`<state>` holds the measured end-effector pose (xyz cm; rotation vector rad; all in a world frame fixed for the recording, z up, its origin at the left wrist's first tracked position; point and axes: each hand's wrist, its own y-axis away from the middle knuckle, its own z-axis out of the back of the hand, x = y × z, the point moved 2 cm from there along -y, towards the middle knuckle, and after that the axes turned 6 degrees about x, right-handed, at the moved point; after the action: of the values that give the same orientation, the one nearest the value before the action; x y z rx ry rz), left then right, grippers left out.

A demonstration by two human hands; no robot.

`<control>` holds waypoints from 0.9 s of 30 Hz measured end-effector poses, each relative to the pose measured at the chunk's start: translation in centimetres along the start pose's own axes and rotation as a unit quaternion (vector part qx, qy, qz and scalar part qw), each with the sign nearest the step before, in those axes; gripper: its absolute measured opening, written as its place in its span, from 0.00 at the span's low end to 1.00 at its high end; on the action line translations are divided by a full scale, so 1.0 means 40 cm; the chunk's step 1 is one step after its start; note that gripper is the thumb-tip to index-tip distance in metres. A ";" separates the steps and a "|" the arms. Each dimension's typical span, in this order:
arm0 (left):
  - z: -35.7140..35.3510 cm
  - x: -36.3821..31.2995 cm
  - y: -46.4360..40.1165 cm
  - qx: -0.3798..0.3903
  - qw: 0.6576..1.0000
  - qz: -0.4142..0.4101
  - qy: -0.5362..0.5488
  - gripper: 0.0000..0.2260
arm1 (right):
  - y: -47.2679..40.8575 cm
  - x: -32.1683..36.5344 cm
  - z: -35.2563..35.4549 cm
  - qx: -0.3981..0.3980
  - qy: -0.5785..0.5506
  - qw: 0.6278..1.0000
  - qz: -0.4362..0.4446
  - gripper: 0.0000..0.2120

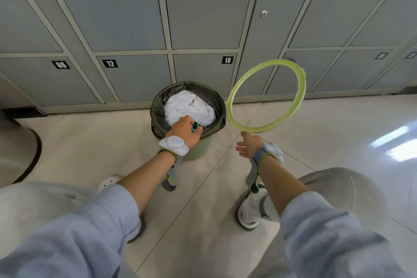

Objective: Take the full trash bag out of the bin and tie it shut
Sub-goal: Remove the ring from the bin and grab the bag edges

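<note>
A pale green bin (198, 150) stands on the floor in front of the lockers. It is lined with a dark trash bag (158, 109) folded over its rim. Crumpled white trash (188, 107) fills the bag to the top. My left hand (181, 128) reaches over the near rim. Its fingers curl down onto the bag's edge, beside a small green wrapper (195, 128). My right hand (247, 145) holds the yellow-green retaining ring (302, 88) by its lower edge. The ring is lifted off the bin and tilted up to its right.
Grey numbered lockers (130, 18) form a wall directly behind the bin. My knees and white shoes (248, 216) are on the pale tiled floor below. A round beige base (20, 149) sits at the left edge.
</note>
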<state>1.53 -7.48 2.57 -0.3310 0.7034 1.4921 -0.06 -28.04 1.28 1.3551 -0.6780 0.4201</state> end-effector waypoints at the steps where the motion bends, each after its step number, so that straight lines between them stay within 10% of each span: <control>1: 0.000 0.016 -0.002 0.001 1.000 0.014 0.015 0.16 | -0.010 -0.003 -0.017 0.009 0.028 1.000 0.009 0.19; 17: 0.020 0.282 -0.117 -0.049 0.957 0.250 0.139 0.31 | -0.170 0.020 -0.161 -0.023 0.121 0.992 0.021 0.24; 27: -0.026 0.353 -0.213 -0.058 0.905 0.324 0.271 0.23 | -0.272 0.023 -0.192 -0.044 0.057 0.997 0.026 0.19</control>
<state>8.64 2.34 -8.66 -0.6630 1.2538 2.1089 9.12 -22.63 -6.75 1.2226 -0.6305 0.4992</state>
